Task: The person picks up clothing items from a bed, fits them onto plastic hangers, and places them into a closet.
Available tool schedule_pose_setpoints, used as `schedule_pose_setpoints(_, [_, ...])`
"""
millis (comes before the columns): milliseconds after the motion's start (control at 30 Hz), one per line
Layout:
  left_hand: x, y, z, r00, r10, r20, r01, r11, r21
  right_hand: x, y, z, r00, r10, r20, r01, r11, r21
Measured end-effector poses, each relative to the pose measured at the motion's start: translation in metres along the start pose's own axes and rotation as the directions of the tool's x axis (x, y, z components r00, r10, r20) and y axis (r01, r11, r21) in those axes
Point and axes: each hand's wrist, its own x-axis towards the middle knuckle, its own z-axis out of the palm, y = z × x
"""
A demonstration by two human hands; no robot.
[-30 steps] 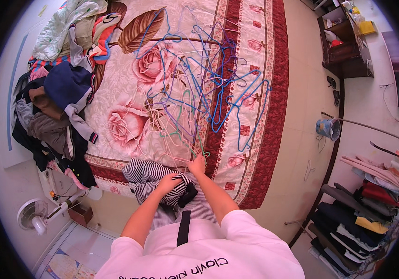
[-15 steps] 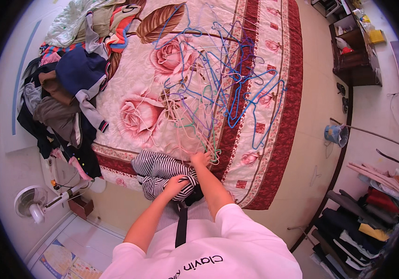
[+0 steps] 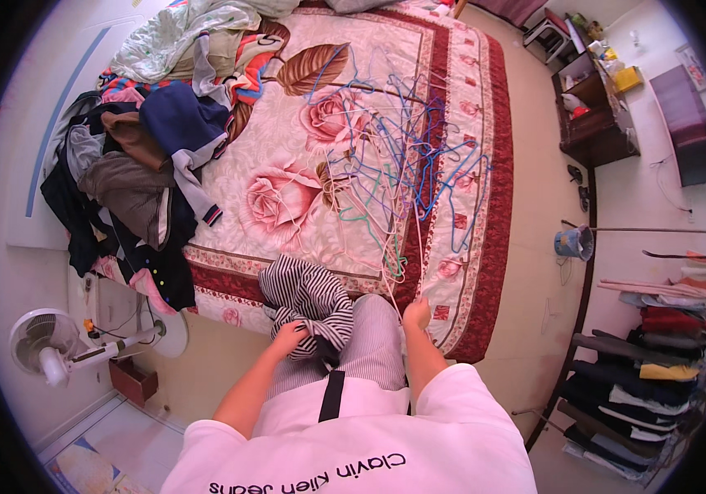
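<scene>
My left hand (image 3: 291,336) is closed on a black-and-white striped garment (image 3: 307,292), which lies bunched at the near edge of the bed and over my lap. To its right, my right hand (image 3: 417,314) grips a pale pink clothes hanger (image 3: 420,255) just off the bed edge. That hanger's long thin sides stretch away toward a tangled heap of hangers (image 3: 427,156) in blue, purple, green and pale pink. Its far end is lost among the others.
A pile of clothes (image 3: 135,148) covers the left side of the flowered bedspread (image 3: 229,276). At the lower left stands a white fan (image 3: 44,342). Folded or hanging clothes (image 3: 637,387) fill the right side, with a blue bucket (image 3: 571,244) and a dark cabinet (image 3: 604,136) beyond.
My right hand has drawn back from the hanger heap toward me and rightward, pulling a pale hanger along. My left hand stays on the striped garment. The view has shifted.
</scene>
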Motion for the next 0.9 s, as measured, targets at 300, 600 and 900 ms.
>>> schedule_pose_setpoints(300, [-0.013,-0.021,-0.064,0.981,0.136,-0.140,-0.123,0.987,0.099,-0.070,0.129,-0.004,0.993,0.107,-0.056,-0.100,0.987,0.122])
schedule_pose_setpoints(600, [-0.001,0.059,-0.106,0.847,0.511,-0.144,-0.477,0.851,0.218,-0.131,0.117,-0.073,0.691,-0.311,0.652,-0.171,0.806,0.566])
schedule_pose_setpoints(900, [-0.074,0.115,-0.103,0.949,0.290,0.122,-0.261,0.508,0.821,-0.176,0.084,-0.121,0.571,-0.576,0.585,0.659,0.746,0.091])
